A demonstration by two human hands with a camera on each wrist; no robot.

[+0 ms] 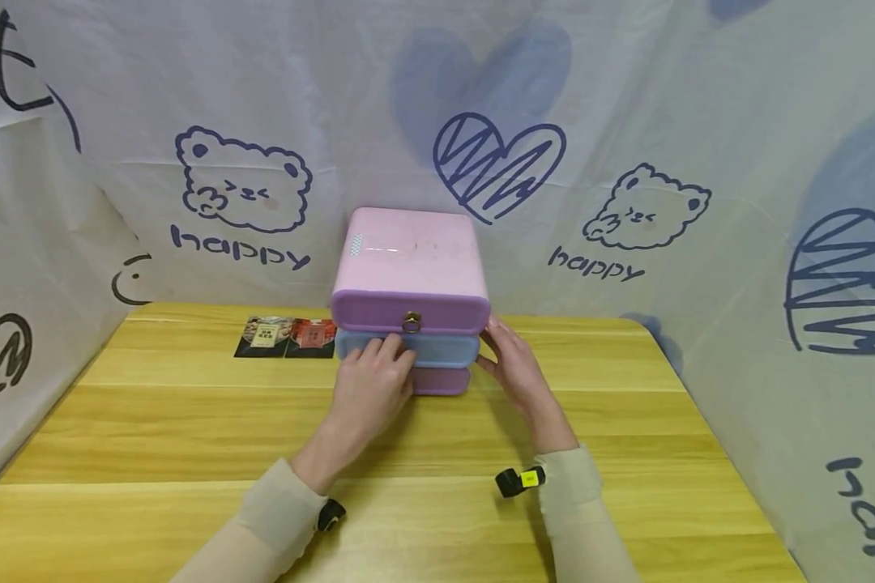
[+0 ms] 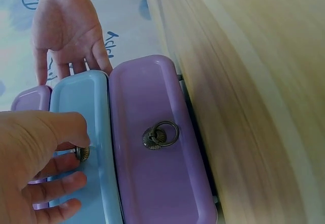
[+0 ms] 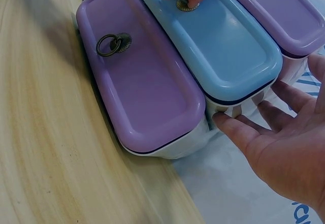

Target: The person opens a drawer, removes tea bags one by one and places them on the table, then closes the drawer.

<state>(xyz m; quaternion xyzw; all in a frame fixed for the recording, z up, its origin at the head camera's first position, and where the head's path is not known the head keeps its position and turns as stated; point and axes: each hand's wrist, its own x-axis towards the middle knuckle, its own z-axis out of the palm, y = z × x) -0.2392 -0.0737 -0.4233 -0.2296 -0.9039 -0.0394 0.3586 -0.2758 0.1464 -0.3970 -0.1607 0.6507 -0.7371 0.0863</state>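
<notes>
A small three-drawer chest with a pink top stands at the back of the table. Its top drawer is purple, the middle drawer light blue and the bottom drawer purple, each with a brass ring pull. In front of the blue drawer, my left hand pinches the middle ring pull between thumb and forefinger, other fingers loosely bent. My right hand rests against the chest's right side, fingers fairly straight, fingertips at the wall beside the blue drawer.
Two small dark printed cards, one with a cream label and one with a red label, lie left of the chest on the wooden table. A white cloth with bear and heart drawings hangs behind and at both sides.
</notes>
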